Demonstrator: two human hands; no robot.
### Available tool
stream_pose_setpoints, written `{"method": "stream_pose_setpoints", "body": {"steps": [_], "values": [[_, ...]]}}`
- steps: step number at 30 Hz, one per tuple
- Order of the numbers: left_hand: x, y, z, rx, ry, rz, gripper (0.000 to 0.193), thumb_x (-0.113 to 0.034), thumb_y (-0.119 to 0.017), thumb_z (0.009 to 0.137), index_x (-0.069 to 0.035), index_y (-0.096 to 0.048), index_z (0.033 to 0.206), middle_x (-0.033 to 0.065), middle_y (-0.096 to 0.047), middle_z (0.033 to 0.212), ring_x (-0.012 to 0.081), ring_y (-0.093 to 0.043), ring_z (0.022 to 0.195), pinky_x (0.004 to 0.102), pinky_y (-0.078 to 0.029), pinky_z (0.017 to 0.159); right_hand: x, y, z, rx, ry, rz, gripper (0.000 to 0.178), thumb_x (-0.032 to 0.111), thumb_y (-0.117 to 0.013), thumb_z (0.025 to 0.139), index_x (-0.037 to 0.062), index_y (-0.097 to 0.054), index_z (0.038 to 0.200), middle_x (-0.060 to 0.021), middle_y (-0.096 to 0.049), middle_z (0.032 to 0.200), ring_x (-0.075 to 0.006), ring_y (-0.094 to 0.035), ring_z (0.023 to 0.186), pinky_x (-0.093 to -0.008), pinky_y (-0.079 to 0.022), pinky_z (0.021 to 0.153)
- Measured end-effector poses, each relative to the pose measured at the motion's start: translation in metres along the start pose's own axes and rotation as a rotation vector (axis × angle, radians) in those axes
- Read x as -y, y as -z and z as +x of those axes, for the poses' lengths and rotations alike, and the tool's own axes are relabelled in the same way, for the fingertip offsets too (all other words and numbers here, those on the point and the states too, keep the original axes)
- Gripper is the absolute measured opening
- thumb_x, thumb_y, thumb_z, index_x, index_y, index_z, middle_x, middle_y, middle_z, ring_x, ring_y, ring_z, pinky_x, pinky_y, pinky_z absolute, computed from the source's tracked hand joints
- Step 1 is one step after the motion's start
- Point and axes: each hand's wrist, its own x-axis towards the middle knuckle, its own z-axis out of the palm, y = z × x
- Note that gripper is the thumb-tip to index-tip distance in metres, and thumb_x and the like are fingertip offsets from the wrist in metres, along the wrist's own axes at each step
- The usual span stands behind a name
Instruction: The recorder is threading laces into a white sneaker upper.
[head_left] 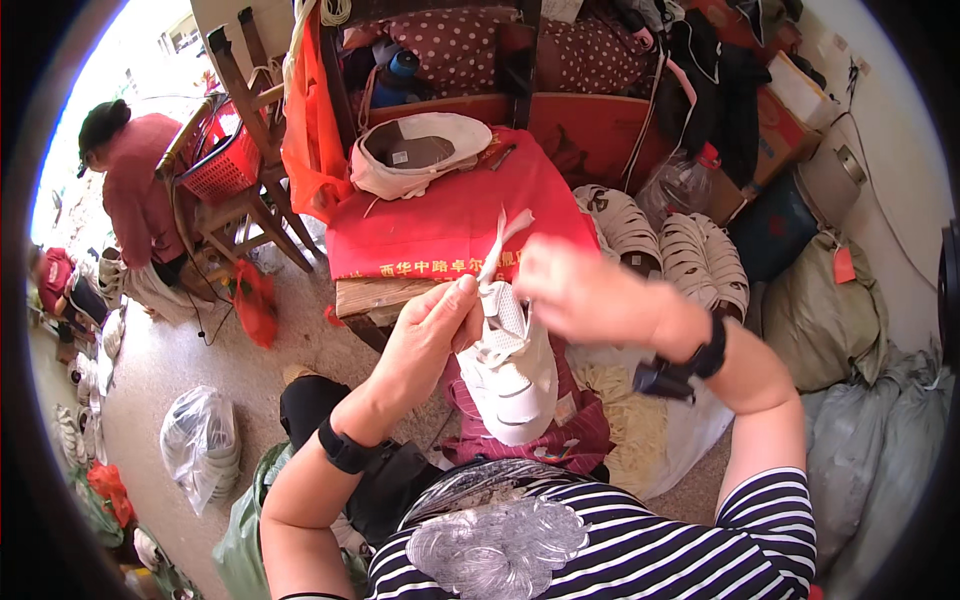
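Observation:
A white sneaker (512, 395) sits over my lap, its toe toward me. My left hand (430, 335) is closed at the sneaker's left side, thumb and fingers pinched beside the tongue. From there a flat white lace (495, 250) sticks up, its loose end bent to the right. My right hand (590, 295) is at the right side of the shoe opening, blurred by motion; its fingers look bent, but what they hold, if anything, cannot be made out. Ahead, another white shoe (440, 145) lies on a red cloth (370, 235) over a wooden table.
Several white shoes (700, 255) stand right of the table, above a bundle of cream laces (615, 405). Bagged shoes (202, 445) lie on the floor at left. A wooden chair (265, 225) holds a red basket (222, 165); a person (145, 190) sits beyond. Sacks (820, 310) line the right.

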Motion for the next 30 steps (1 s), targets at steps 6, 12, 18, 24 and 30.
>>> {"method": "stream_pose_setpoints", "body": {"steps": [6,12,18,24,30], "values": [[0.014,0.002,0.007,-0.022,0.019,-0.019,0.043,-0.034,-0.041,0.107,-0.008,-0.056,0.077,-0.0052,-0.044,0.069,0.0043,-0.036,0.065,0.0216,-0.03,0.061,0.003,-0.08,-0.035,-0.109,-0.011,0.033,0.021,0.005,-0.067,0.072,0.0045,-0.053,0.087,-0.0122,-0.051,0.091,-0.0317,-0.057,0.085,-0.0402,-0.05,0.074],[0.02,0.007,0.011,-0.027,0.036,-0.02,0.044,-0.034,-0.041,0.106,-0.007,-0.058,0.076,-0.0052,-0.045,0.067,0.0045,-0.037,0.064,0.0211,-0.03,0.06,0.005,-0.1,-0.043,-0.353,-0.088,0.047,0.023,0.001,-0.064,0.069,0.0058,-0.051,0.087,-0.0112,-0.052,0.08,-0.0303,-0.059,0.069,-0.0382,-0.051,0.06],[-0.006,0.008,0.003,-0.029,-0.101,-0.231,0.047,-0.036,-0.039,0.107,-0.009,-0.044,0.068,-0.0028,-0.038,0.063,0.0077,-0.034,0.059,0.0247,-0.03,0.057,0.008,-0.116,-0.052,-0.529,-0.132,-0.08,0.026,0.001,-0.065,0.07,0.0061,-0.051,0.092,-0.0118,-0.055,0.084,-0.0302,-0.06,0.063,-0.0374,-0.052,0.054],[-0.025,-0.022,-0.026,0.089,-0.015,0.072,0.045,-0.035,-0.04,0.106,-0.007,-0.051,0.073,-0.0016,-0.042,0.062,0.0093,-0.037,0.06,0.0255,-0.031,0.059,0.011,-0.108,-0.054,-0.444,-0.274,0.264,0.02,0.002,-0.066,0.075,0.0045,-0.053,0.091,-0.0104,-0.055,0.085,-0.0263,-0.062,0.066,-0.0356,-0.052,0.059],[-0.008,-0.006,0.007,-0.162,-0.064,-0.069,0.045,-0.031,-0.037,0.108,-0.007,-0.046,0.071,-0.0022,-0.037,0.06,0.0097,-0.036,0.059,0.0252,-0.032,0.059,0.008,-0.099,-0.051,-0.3,-0.486,0.673,0.01,0.003,-0.064,0.079,0.003,-0.056,0.084,-0.0025,-0.052,0.081,-0.0112,-0.054,0.066,-0.026,-0.046,0.061]]}}
